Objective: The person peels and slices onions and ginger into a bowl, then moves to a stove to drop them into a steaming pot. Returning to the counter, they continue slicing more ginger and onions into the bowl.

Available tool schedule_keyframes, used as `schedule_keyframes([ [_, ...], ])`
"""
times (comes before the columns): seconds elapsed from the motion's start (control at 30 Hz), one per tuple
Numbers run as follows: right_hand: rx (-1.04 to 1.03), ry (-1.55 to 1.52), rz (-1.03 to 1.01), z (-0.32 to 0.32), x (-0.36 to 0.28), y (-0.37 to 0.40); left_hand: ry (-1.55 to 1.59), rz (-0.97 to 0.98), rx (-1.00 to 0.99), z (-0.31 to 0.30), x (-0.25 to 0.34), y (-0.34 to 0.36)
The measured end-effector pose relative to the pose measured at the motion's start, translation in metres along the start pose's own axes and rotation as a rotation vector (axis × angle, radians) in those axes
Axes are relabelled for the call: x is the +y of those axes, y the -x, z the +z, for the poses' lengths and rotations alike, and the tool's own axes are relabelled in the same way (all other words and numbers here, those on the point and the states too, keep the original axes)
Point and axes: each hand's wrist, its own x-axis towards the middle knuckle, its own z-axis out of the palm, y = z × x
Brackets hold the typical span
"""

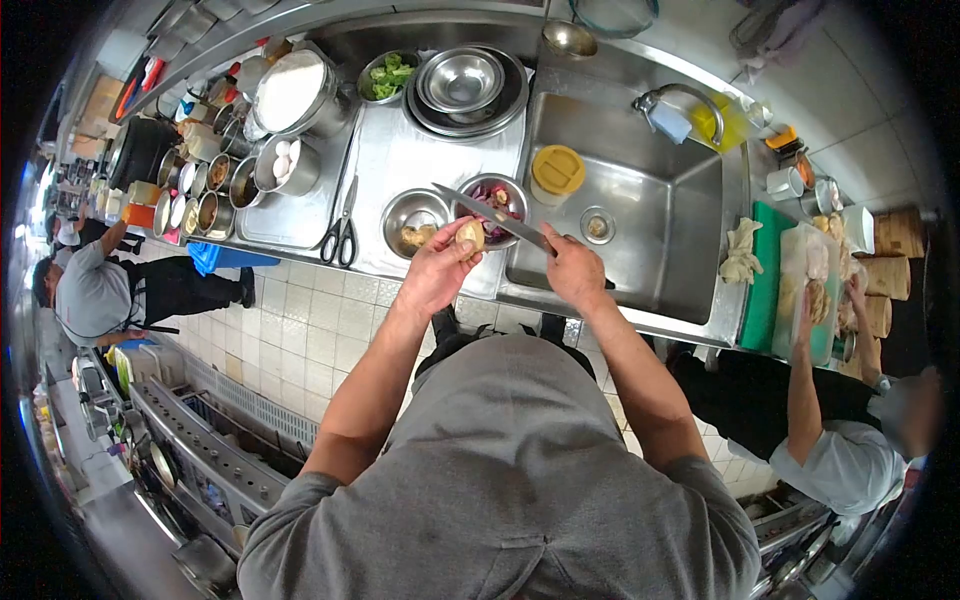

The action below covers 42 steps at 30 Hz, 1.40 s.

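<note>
My left hand (440, 272) pinches a pale tan piece that looks like ginger (470, 235), above the counter's front edge. A knife (505, 222) is gripped in my right hand (575, 270), its blade pointing up and left past the piece. Below the blade sits a steel bowl of purple-red onion pieces (493, 195). To its left, a second steel bowl (408, 207) holds some tan pieces (417, 236), close to my left hand. A jar with a yellow lid (558, 170) stands in the sink's left side, beyond my right hand.
Black-handled scissors (340, 235) lie left of the bowls. Stacked steel bowls (460, 80) and a bowl of greens (388, 75) stand behind. The sink (650, 170) is at right. One co-worker (840, 430) handles food in a plastic tub (808, 280); another person (100, 285) stands far left.
</note>
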Motion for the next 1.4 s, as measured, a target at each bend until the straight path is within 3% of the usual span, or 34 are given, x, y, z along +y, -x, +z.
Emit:
schedule_keyframes([
  [0.17,0.062,-0.091,-0.125,-0.018,-0.060,0.014,0.004,-0.017,-0.032,-0.013,-0.011,-0.004],
  [0.27,0.032,-0.070,-0.071,-0.020,-0.057,0.009,0.002,-0.034,-0.044,-0.014,-0.013,-0.002],
  [0.47,-0.051,-0.007,0.034,0.009,0.008,-0.006,-0.007,0.001,-0.088,-0.017,0.002,0.012],
  [0.53,-0.090,0.002,0.067,0.002,-0.002,-0.003,-0.096,0.049,-0.075,-0.011,0.006,0.015],
  [0.73,0.075,-0.196,0.005,-0.005,-0.032,0.005,0.003,0.083,-0.123,-0.015,0.007,0.006],
  [0.83,0.062,-0.126,-0.109,-0.034,-0.067,0.022,0.072,0.096,-0.102,-0.006,0.006,0.006],
  [0.9,0.209,-0.083,-0.233,-0.038,-0.078,0.029,0.123,0.100,-0.149,0.000,0.001,0.003],
  [1.07,0.261,-0.033,-0.225,-0.036,-0.084,0.032,0.148,0.146,-0.227,0.013,-0.009,0.003],
  [1.4,0.195,0.021,-0.146,-0.034,-0.077,0.027,0.125,0.107,-0.098,0.004,-0.021,0.006],
])
